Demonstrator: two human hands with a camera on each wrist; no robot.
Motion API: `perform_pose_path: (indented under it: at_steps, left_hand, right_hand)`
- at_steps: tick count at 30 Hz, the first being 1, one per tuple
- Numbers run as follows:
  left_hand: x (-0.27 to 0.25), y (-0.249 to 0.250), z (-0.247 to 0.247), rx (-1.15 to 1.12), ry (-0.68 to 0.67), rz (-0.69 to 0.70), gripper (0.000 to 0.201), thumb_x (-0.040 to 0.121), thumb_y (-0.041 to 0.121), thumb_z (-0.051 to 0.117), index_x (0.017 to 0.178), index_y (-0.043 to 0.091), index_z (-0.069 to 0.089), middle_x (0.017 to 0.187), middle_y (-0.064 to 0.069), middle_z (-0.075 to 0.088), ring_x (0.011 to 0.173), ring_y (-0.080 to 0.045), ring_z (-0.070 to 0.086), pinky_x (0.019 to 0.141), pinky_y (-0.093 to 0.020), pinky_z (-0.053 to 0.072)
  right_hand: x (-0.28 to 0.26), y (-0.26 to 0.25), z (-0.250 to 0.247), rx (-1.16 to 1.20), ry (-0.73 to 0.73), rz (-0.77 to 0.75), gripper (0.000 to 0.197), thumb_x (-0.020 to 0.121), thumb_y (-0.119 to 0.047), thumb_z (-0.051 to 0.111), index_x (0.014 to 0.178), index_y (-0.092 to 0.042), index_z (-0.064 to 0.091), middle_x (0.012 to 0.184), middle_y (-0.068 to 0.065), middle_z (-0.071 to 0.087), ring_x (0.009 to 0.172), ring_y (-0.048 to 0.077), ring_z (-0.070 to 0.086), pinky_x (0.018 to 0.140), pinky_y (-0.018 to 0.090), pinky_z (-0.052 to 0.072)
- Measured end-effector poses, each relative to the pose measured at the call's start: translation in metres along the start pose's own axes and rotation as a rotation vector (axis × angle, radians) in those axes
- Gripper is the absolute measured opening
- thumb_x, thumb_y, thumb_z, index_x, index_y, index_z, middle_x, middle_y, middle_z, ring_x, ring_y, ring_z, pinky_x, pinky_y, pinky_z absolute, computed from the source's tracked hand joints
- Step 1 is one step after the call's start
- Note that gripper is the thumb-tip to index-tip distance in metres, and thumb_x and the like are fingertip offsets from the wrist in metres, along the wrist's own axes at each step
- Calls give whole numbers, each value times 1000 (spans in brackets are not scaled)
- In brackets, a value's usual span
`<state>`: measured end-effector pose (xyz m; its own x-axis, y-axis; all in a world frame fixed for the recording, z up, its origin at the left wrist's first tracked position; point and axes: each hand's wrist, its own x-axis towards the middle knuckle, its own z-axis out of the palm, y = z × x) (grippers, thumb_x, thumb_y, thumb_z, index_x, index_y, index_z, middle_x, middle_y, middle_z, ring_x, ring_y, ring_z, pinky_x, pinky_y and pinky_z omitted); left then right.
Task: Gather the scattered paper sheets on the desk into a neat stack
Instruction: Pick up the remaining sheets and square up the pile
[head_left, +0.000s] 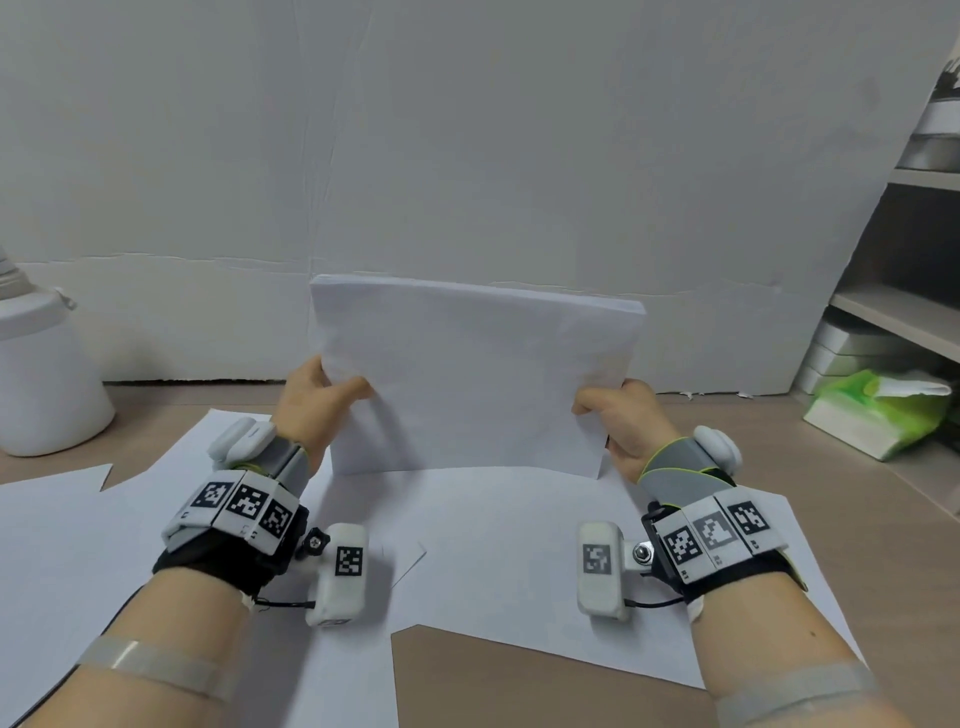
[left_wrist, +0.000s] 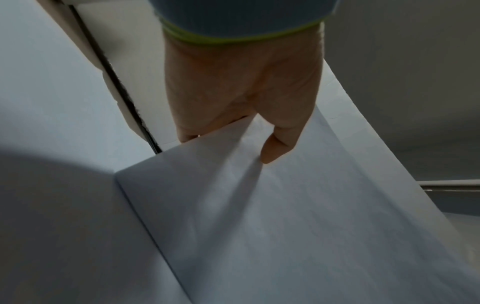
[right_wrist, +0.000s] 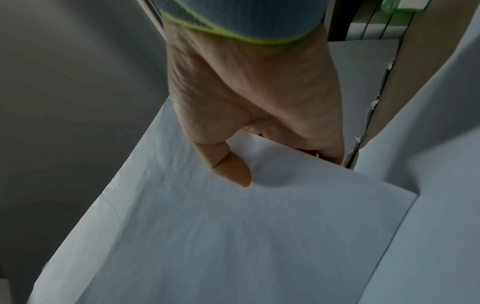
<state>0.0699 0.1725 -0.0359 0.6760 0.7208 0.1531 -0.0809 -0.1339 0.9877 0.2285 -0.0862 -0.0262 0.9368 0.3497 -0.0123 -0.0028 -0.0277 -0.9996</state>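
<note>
A stack of white paper sheets (head_left: 475, 374) stands upright on its lower edge in the middle of the desk. My left hand (head_left: 324, 387) pinches its left side, thumb on the near face and fingers behind. On the other side my right hand (head_left: 615, 410) grips the right edge the same way. In the left wrist view the thumb presses the stack (left_wrist: 298, 216); the right wrist view shows the right thumb on the stack's (right_wrist: 221, 236) near face. More loose white sheets (head_left: 493, 525) lie flat on the desk under and in front of the stack.
A white wall panel (head_left: 467, 156) stands close behind the stack. At the left sits a white jug (head_left: 41, 374). A green-and-white packet (head_left: 878, 410) lies at the right below grey shelves (head_left: 914, 312). Brown desk (head_left: 519, 686) shows near the front edge.
</note>
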Motion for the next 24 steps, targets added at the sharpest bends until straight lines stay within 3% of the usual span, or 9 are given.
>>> perform_pose_path:
  at_steps: [3, 5, 8, 13, 16, 18, 20, 22, 24]
  left_hand:
    - [-2, 2, -2, 59, -13, 26, 40, 60, 18, 68, 99, 11, 68, 103, -10, 75, 104, -37, 68, 93, -50, 53]
    - [-5, 2, -3, 78, -38, 46, 38, 62, 18, 69, 100, 16, 68, 103, -5, 75, 101, -30, 69, 93, -48, 55]
    - [-9, 7, -4, 70, -57, 93, 31, 71, 12, 71, 100, 22, 67, 100, 3, 74, 93, -18, 70, 88, -41, 56]
    - [-10, 29, -9, 53, -32, 145, 39, 66, 18, 68, 105, 18, 68, 103, -1, 75, 97, -24, 71, 87, -42, 57]
    - [-11, 35, -10, 41, -36, 150, 45, 63, 19, 69, 106, 9, 68, 100, -5, 75, 85, -23, 69, 78, -37, 55]
    - [-11, 37, -10, 36, -45, 151, 42, 61, 20, 70, 102, 11, 69, 98, -6, 75, 84, -24, 68, 77, -38, 55]
    - [-8, 39, -17, 18, -72, 142, 34, 61, 19, 72, 95, 18, 71, 91, -1, 76, 81, -24, 68, 73, -36, 54]
    - [-6, 39, -23, -30, -118, 109, 36, 59, 21, 77, 94, 19, 71, 85, 1, 76, 77, -23, 67, 68, -32, 52]
    - [-5, 38, -28, -113, -148, 79, 40, 59, 21, 81, 96, 16, 69, 82, -1, 74, 73, -23, 67, 64, -31, 53]
  right_hand:
    - [-1, -1, -1, -23, -3, -16, 21, 53, -7, 62, 73, -11, 67, 77, 7, 61, 77, 25, 54, 69, 31, 43]
    - [-1, -1, -1, -90, 8, -43, 14, 60, -7, 64, 73, -10, 67, 78, 7, 61, 76, 24, 54, 68, 31, 43]
    - [-5, -7, 1, -188, 33, -135, 23, 63, -12, 59, 80, 3, 66, 75, 8, 58, 73, 20, 50, 68, 33, 42]
    - [-14, -31, -2, -342, 49, -313, 16, 80, -4, 55, 76, 11, 52, 69, 9, 43, 66, 16, 36, 62, 30, 31]
    - [-18, -33, -4, -331, 80, -355, 17, 81, 0, 54, 79, 16, 50, 69, 10, 41, 66, 16, 35, 62, 30, 29]
    - [-20, -34, -2, -266, 83, -339, 20, 78, -1, 54, 80, 18, 50, 70, 10, 43, 68, 17, 36, 64, 31, 30]
    - [-20, -35, 3, -186, 79, -302, 18, 71, -7, 54, 72, 11, 54, 68, 9, 43, 68, 19, 37, 64, 34, 31]
    - [-21, -35, 2, -106, 116, -248, 17, 70, -4, 55, 54, -9, 54, 62, 6, 41, 67, 20, 36, 65, 36, 32]
    - [-20, -34, 1, 15, 162, -188, 27, 74, 3, 56, 56, -17, 54, 61, 3, 44, 68, 21, 40, 67, 37, 36]
